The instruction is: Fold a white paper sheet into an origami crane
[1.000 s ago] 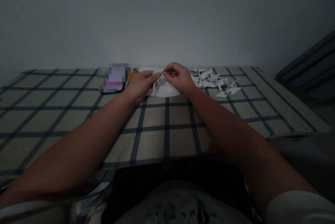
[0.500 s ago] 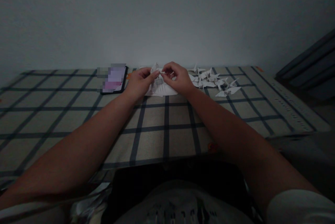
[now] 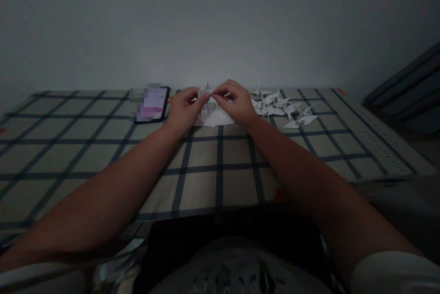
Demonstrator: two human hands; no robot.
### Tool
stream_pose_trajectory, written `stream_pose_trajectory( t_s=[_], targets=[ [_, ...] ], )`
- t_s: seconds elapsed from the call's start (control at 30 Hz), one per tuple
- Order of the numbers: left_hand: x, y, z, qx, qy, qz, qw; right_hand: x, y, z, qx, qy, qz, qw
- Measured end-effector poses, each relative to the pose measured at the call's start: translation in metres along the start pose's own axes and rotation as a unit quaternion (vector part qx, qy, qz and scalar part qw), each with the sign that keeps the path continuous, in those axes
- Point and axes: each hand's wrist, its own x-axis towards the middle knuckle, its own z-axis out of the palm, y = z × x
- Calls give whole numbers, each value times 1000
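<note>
Between my hands is a small folded white paper (image 3: 204, 87), partly covered by my fingers; it looks like a paper crane. My left hand (image 3: 184, 105) pinches it from the left, thumb on the near side. From the right, my right hand (image 3: 235, 100) has its thumb and forefinger closed on the paper's right tip, close to the left thumb. Beneath both hands lie white paper sheets (image 3: 215, 117) with faint print. Several folded paper cranes (image 3: 275, 103) are heaped to the right of my right hand.
A phone (image 3: 153, 104) with a lit screen lies left of my left hand. The checked tablecloth (image 3: 202, 179) covers the table, which meets a plain wall (image 3: 220, 24) at the back. A dark ridged object (image 3: 409, 88) stands beyond the right edge.
My right thumb and forefinger have closed in on the paper's tip, and the fingers of both hands are nearer together. The folded paper sits slightly lower behind my left thumb.
</note>
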Motion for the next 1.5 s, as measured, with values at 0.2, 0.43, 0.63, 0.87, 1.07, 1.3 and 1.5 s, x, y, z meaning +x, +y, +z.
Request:
stream_pose_trajectory(
  t_s=[0.2, 0.43, 0.63, 0.87, 1.07, 1.3, 1.5],
  targets=[
    [0, -5, -3, 43, -3, 44, 998, 0, 2, 0, 4, -3, -1, 1000],
    [3, -6, -6, 75, -18, 65, 995, 1, 1, 2, 36, 6, 38, 999],
    [3, -5, -6, 78, -25, 61, 995, 1, 1, 1, 48, -14, 84, 995],
    [2, -4, -4, 89, -30, 19, 995, 2, 3, 6, 69, -33, 138, 987],
    [2, -5, -1, 22, -35, -48, 998, 3, 6, 7, 67, -36, 167, 983],
    [2, -10, -1, -40, -28, -92, 995, 3, 9, 7, 70, -13, 167, 983],
    [4, -17, 1, -85, -3, -112, 990, 3, 14, 5, 68, 7, 165, 984]
  ],
)
